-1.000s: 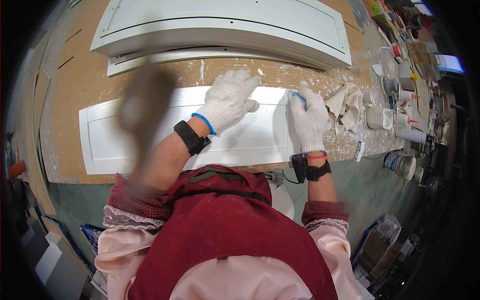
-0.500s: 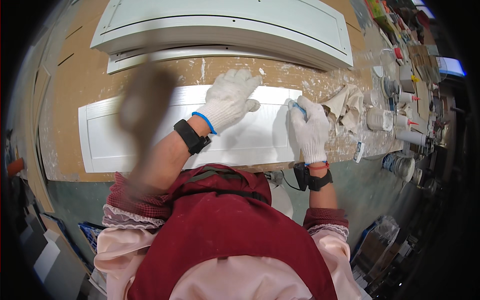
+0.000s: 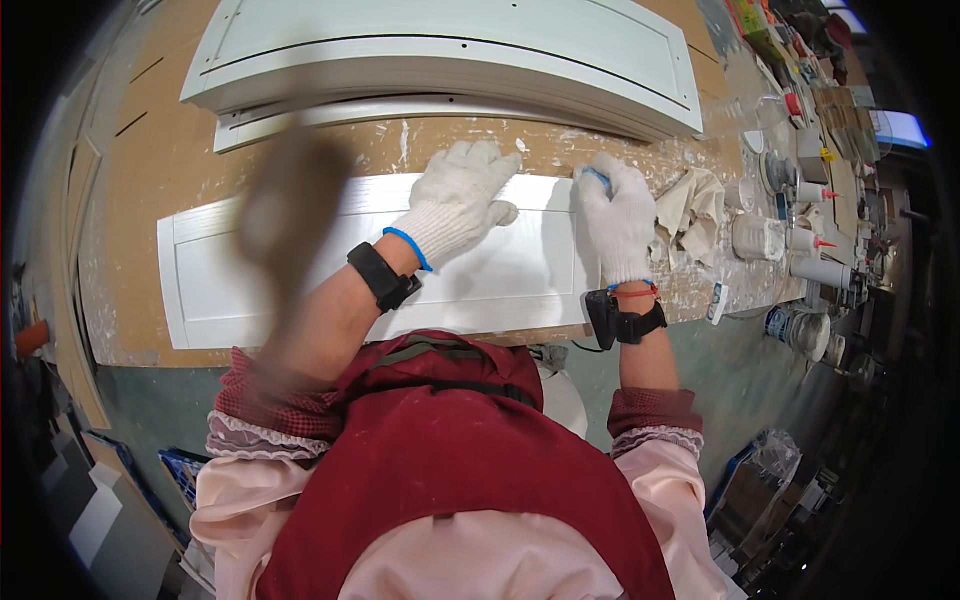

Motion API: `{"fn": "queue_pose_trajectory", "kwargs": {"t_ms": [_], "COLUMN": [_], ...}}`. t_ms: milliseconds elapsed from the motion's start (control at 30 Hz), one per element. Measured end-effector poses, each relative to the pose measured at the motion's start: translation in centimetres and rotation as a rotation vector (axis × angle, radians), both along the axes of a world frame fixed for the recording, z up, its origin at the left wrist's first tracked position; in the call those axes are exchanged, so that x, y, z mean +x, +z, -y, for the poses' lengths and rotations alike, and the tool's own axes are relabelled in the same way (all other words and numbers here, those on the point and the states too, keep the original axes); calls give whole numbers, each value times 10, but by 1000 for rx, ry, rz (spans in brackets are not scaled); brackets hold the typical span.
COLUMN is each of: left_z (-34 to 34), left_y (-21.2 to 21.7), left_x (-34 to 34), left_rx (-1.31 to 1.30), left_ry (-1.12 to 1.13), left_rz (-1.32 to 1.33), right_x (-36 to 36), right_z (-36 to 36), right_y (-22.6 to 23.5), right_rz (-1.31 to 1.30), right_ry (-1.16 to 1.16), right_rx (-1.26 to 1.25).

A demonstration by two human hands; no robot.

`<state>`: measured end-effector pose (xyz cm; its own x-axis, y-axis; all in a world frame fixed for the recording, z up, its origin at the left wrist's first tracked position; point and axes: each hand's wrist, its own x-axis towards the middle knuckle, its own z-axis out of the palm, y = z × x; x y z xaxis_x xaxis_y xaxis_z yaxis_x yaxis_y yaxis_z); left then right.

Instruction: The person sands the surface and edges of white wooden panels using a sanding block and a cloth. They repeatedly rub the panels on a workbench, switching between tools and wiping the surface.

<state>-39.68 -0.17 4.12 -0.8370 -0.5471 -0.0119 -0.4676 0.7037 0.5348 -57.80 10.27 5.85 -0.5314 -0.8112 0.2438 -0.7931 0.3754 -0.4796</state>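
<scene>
Panel [image 3: 500,275], white, across mid-frame, under an open, flattened left hand [image 3: 460,190], with right hand [image 3: 618,218] curled around a blue thing [image 3: 597,177] at the panel's right end.

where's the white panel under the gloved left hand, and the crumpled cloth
White panel [image 3: 500,275], head view: bare middle of its face.
Crumpled cloth [image 3: 694,208], head view: middle of its folds.
</scene>
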Motion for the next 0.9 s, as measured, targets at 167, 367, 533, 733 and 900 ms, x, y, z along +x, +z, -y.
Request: {"fn": "queue_pose_trajectory", "kwargs": {"t_ms": [167,367,533,733,900], "left_z": [0,-2,4,18,27], "left_y": [1,8,7,28,-1], "left_x": [1,1,12,77,131], "left_rx": [13,13,41,196,177], "left_ry": [4,12,4,190,355], "left_rz": [-2,-10,-42,41,-34], "right_x": [-11,-14,-6,-1,-18], "right_z": [-14,-58,-89,-117,-89], "right_y": [11,18,16,11,2], "right_rz": [214,703,778,797,578], "right_ry": [-72,-322,-330,-299,-179], "right_rx": [-92,-186,-213,-219,-163]}}
